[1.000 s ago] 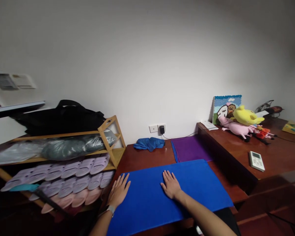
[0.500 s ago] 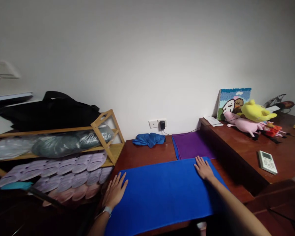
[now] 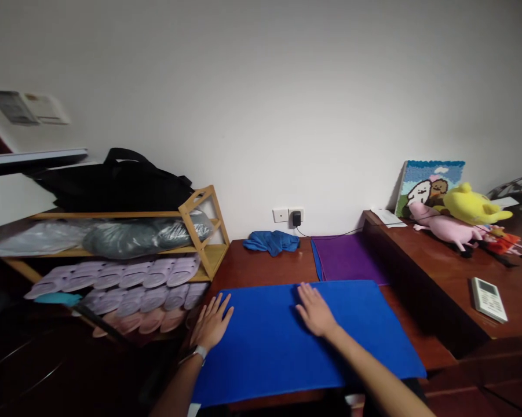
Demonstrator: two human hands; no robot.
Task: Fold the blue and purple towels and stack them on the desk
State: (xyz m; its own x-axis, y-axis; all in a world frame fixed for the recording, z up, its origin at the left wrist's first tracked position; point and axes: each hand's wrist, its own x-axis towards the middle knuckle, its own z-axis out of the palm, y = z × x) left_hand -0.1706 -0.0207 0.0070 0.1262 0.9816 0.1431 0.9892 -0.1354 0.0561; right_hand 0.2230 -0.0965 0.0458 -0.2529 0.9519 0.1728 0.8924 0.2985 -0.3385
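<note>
A blue cloth lies spread flat over the front of the brown table. My left hand rests open at the cloth's left edge, fingers spread, with a band around the wrist. On the cloth near the middle of its far edge lies my right hand, palm down and open. Behind the cloth sit a crumpled blue cloth and, to its right, a flat purple cloth.
At the left stands a wooden rack with slippers, bagged items and a black bag. A higher brown surface on the right holds plush toys and a white remote. A black plug sits in the wall socket.
My right hand has slid left across the blue cloth, from near its far right corner to the middle. My left hand stays at the left edge. The view has shifted slightly left.
</note>
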